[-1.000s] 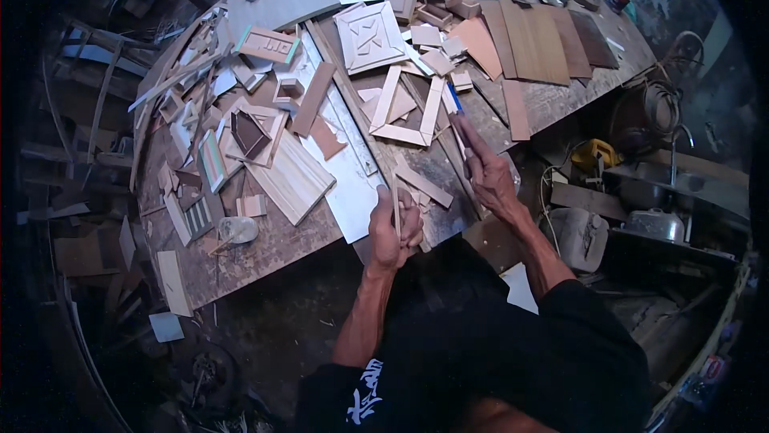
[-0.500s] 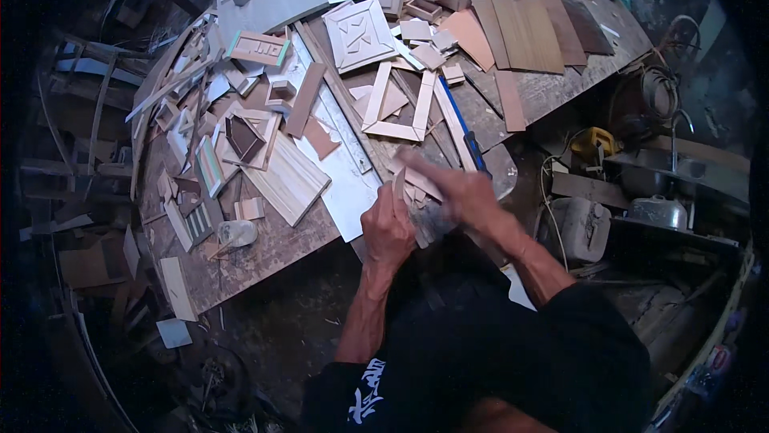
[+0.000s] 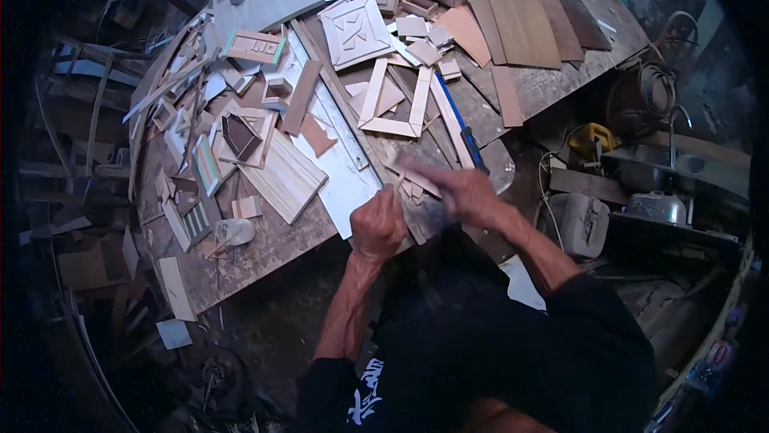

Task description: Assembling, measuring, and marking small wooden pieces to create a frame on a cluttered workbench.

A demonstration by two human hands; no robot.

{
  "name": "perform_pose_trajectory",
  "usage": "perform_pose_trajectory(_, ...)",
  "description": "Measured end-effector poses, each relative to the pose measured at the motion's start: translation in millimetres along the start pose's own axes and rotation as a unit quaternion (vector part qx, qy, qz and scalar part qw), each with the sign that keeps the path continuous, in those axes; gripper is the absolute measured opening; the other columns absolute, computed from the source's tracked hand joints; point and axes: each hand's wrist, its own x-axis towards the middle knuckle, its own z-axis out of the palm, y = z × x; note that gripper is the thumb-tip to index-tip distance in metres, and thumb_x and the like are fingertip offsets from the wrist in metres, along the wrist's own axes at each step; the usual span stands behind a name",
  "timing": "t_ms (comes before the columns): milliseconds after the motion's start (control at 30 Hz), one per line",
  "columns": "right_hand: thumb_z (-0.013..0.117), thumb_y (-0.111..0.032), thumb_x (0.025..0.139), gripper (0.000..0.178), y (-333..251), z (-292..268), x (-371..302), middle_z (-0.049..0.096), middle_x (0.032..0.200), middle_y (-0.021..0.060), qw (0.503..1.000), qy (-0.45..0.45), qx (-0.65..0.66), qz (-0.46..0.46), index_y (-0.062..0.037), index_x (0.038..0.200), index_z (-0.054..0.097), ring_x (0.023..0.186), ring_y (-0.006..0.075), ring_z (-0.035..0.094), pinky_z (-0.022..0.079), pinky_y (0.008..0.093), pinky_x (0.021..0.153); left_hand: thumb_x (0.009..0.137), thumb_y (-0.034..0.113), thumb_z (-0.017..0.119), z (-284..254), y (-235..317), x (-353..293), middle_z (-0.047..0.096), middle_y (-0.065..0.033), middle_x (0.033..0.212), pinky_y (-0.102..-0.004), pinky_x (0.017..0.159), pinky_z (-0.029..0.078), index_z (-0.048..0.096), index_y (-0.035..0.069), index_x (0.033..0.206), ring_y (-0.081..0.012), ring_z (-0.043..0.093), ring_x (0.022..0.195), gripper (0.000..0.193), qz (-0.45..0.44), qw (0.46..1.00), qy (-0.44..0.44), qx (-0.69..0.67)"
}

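My left hand (image 3: 379, 225) is closed in a fist at the near edge of the workbench. The tip of a thin, pale wood piece (image 3: 400, 182) sticks up from it; the rest is hidden in the fingers. Facing it from the right is my right hand (image 3: 473, 195), its fingers smeared by motion and pointing up and left. Whether a flat reddish-brown thing lies along those fingers, I cannot make out. Below and between the hands, small pale wood scraps (image 3: 415, 193) lie on the bench. A mitred wooden frame (image 3: 390, 125) rests just beyond.
A blue-handled tool (image 3: 460, 124) lies right of the frame. Farther off are a carved pale panel (image 3: 354, 32) and brown boards (image 3: 525, 28). Wood offcuts, a grooved board (image 3: 284, 177) and a clear cup (image 3: 235, 232) crowd the left. A jerrycan (image 3: 575, 225) stands off the bench's right edge.
My left hand has shifted slightly left and rolled, so less of the wood piece shows. My right hand stays blurred close by, a little lower. The bench things keep their places.
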Motion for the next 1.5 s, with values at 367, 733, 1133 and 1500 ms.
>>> perform_pose_trajectory(367, 0.061, -0.015, 0.078, 0.048, 43.1, 59.5, 8.5, 0.053, 0.108, 0.0174, 0.983, 0.114, -0.099, 0.106, -0.0073, 0.124, 0.05, 0.099, 0.0352, 0.052, 0.047, 0.0445, 0.079, 0.088, 0.008, 0.048, 13.1, -22.7, -8.5, 0.062, -0.0191, 0.082, -0.0365, 0.068, 0.048, 0.054, -0.003, 0.11, -0.0316, 0.062, 0.075, 0.026, -0.152, 0.975, -0.068, -0.149)
perform_pose_trajectory(733, 0.069, -0.014, 0.073, 0.038, 26.4, 30.2, 25.6, 0.06, 0.094, 0.0098, 0.989, 0.089, -0.01, -0.117, -0.0061, 0.109, 0.06, 0.089, 0.0294, 0.059, 0.048, 0.0387, 0.075, 0.079, 0.005, 0.062, 11.4, -29.7, 52.2, 0.063, -0.0136, 0.085, -0.0323, 0.076, 0.048, 0.033, -0.001, 0.13, -0.02, 0.061, 0.079, 0.059, -0.281, 0.869, -0.179, -0.366)
perform_pose_trajectory(1133, 0.068, -0.018, 0.078, 0.036, 67.8, 20.3, -1.1, 0.065, 0.099, 0.0182, 0.971, 0.179, 0.116, 0.106, 0.0, 0.109, 0.062, 0.091, 0.031, 0.064, 0.05, 0.0363, 0.081, 0.077, 0.028, 0.064, 80.7, -101.8, 153.7, 0.053, -0.0194, 0.118, -0.0457, 0.092, 0.044, 0.061, 0.001, 0.111, -0.0379, 0.048, 0.113, 0.044, -0.371, 0.884, -0.208, 0.193)
perform_pose_trajectory(1500, 0.073, -0.016, 0.07, 0.036, 57.9, 22.1, 45.9, 0.057, 0.11, 0.0128, 0.972, 0.209, 0.092, 0.055, -0.0075, 0.104, 0.066, 0.105, 0.0305, 0.052, 0.044, 0.0381, 0.09, 0.086, 0.026, 0.053, 62.1, -122.3, 119.0, 0.062, -0.0227, 0.082, -0.0382, 0.071, 0.045, 0.056, -0.007, 0.096, -0.0293, 0.06, 0.079, 0.035, -0.329, 0.92, -0.124, -0.174)
